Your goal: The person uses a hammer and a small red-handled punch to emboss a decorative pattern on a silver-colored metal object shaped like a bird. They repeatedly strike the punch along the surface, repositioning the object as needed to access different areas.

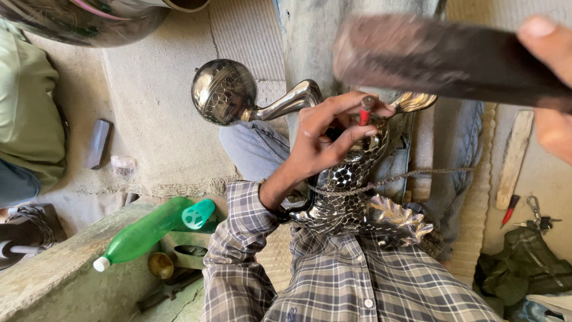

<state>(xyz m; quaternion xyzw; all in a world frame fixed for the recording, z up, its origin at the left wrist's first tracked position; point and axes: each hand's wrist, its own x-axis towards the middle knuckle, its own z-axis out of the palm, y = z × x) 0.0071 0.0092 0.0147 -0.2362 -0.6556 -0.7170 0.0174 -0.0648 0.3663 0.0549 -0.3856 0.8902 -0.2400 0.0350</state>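
- left hand [325, 140] pinches a small red-handled punch [364, 111] upright on the silvery embossed metal figure [351, 200] lying across the lap, dead centre; fingers sit right by the strike point, so an off-line blow probably lands on them
- right hand [551, 89] at 2 o'clock is wrapped round a dark mallet [441, 56], blurred; hard to aim
- cord [411, 175] over the figure looks thin; piece could shift
- green bottle [146, 229] at 8 o'clock is well clear

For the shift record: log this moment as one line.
left hand: holds red-tipped punch on patterned metal figure | right hand: grips raised hammer, blurred | figure rests in lap
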